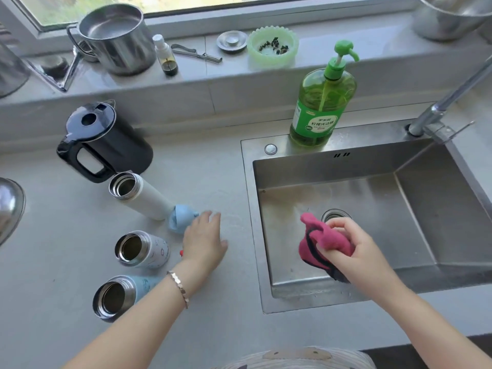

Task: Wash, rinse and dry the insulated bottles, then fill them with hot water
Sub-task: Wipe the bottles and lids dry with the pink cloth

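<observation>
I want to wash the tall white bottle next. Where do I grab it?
Wrap your fingers round the middle of the white bottle, probably coming from the sink side. It stands upright with its mouth open and has no handle, so the straight round body is the only good hold. The black kettle crowds it from behind, and the blue lid sits by its base.

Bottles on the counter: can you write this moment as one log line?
left hand: open, beside blue lid | right hand: grips pink cloth over sink | white bottle, patterned bottle, blue bottle: lids off, on counter
</observation>
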